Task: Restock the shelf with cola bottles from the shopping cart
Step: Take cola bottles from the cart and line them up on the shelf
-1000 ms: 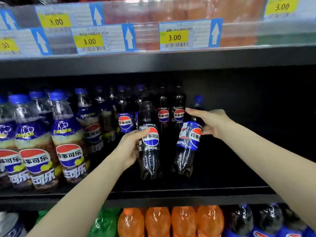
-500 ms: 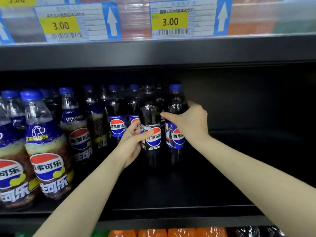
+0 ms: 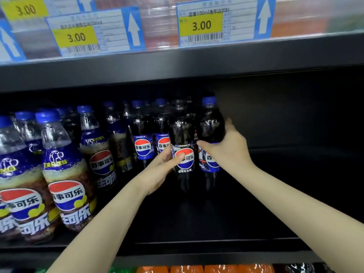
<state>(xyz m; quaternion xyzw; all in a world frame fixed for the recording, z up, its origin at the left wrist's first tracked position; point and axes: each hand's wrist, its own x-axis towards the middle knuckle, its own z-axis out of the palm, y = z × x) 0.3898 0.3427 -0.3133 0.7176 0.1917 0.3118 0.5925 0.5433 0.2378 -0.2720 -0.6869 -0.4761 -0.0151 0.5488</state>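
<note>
Here both hands are deep in the shelf, each wrapped round its own cola bottle. The left hand curls about the black-capped bottle at label height, thumb laid across the front of the logo. The right hand clasps the blue-capped bottle from the right side, thumb reaching across its front and fingers gone behind it. Neither hand is loose — both are clamped on plastic.

The two bottles stand upright and just beside each other, well back from the shelf's front edge, at the right end of the standing cola row. That placing looks deliberate: the row is dark cola with the same round logo, so new stock joins its own kind and extends the line rightward into the bare part of the shelf. Holding at the label, where the body is widest and straightest, probably keeps each bottle from tipping while it is slid home. Labels face forward, which suits a display.

Cream-topped bottles crowd the shelf's left front corner; price tags hang along the edge of the shelf above. The shopping cart is out of view.
</note>
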